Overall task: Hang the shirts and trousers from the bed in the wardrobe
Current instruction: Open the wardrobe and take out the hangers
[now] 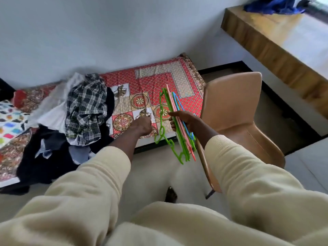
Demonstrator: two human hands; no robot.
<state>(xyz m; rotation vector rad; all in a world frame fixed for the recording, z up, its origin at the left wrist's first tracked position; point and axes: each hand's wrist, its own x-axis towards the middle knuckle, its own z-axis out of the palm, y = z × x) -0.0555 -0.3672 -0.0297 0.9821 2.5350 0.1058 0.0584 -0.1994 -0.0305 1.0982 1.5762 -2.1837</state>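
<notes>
2 cream sleeves (99, 189) fill the bottom of my view, so I am leaning over the edge of the bed (159, 82) with both arms out. My right hand (184, 121) grips a bundle of plastic hangers (174, 121), green, pink and blue, held upright above the bed edge; I judge that keeps them squared together and ready to peel off 1 at a time. My left hand (142, 126) reaches toward the patterned bedcover just beside the bundle, fingers curled downward. Whether it pinches anything I cannot tell, since the fingertips are turned away from me.

Left of that hand lies the pile of clothes (71, 121): a black-and-white checked shirt (87, 107) on top, dark and white garments under it, some spilling over the bed edge. How many pieces it holds, and which are trousers, I cannot make out.

Right of the bed stands a tan chair (236, 110), and beyond it a wooden ledge (269, 48) with blue cloth (273, 6) cut off by the frame. No wardrobe shows anywhere, so nothing appears hung yet.
</notes>
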